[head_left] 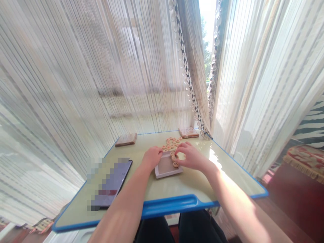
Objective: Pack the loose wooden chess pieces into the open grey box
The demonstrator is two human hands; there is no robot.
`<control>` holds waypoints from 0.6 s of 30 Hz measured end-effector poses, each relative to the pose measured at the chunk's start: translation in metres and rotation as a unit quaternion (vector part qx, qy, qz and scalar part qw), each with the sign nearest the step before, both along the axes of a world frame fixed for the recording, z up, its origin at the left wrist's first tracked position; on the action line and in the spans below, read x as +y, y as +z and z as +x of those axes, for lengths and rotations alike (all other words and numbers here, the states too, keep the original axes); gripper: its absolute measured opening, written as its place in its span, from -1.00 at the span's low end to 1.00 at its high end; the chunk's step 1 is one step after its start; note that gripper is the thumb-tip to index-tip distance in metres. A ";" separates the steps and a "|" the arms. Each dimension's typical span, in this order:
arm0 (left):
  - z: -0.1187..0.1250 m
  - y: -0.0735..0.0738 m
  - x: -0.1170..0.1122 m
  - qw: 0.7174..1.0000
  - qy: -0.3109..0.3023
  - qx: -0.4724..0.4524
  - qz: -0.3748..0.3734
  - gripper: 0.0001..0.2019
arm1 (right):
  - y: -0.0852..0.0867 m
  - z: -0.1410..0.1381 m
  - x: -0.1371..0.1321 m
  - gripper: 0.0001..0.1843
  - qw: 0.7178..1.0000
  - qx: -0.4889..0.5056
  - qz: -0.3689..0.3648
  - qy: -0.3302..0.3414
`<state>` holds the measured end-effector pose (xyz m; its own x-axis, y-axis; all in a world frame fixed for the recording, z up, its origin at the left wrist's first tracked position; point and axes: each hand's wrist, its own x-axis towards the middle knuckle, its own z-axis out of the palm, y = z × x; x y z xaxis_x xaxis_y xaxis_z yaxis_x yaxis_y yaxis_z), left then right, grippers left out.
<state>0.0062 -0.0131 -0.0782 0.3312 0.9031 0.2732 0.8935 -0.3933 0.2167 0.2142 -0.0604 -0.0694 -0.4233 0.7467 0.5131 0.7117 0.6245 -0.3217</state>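
Note:
A shallow white box tray [164, 173] lies on the green desk [177, 185] in front of me. Round wooden game discs [171, 143] are heaped just beyond it, and a few discs [175, 161] stand along the tray's right inner side. My left hand [151, 157] rests at the tray's upper left corner with its fingers curled; what they hold, if anything, is hidden. My right hand [191, 156] is at the tray's upper right, its fingers pinched on a wooden disc [174, 157] over the tray.
A dark phone [115, 180] lies left of the tray. A brown box half [126, 139] sits at the back left, another box half [188, 132] at the back right. The desk has a raised blue front rim [172, 204]. Sheer curtains [101, 74] and a beaded tassel [188, 87] hang close behind.

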 end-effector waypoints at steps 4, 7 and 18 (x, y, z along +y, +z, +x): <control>0.001 0.001 0.000 1.000 0.001 0.003 -0.001 -0.72 | -0.004 -0.001 -0.001 -0.86 0.999 -0.028 -0.020 0.025; 0.001 0.002 -0.001 1.000 0.012 0.009 -0.006 -0.72 | -0.006 -0.001 0.000 -0.88 0.999 -0.034 -0.016 0.030; 0.004 0.004 -0.005 1.000 0.011 0.020 -0.006 -0.72 | -0.011 -0.003 0.001 -0.86 0.998 -0.065 -0.001 0.017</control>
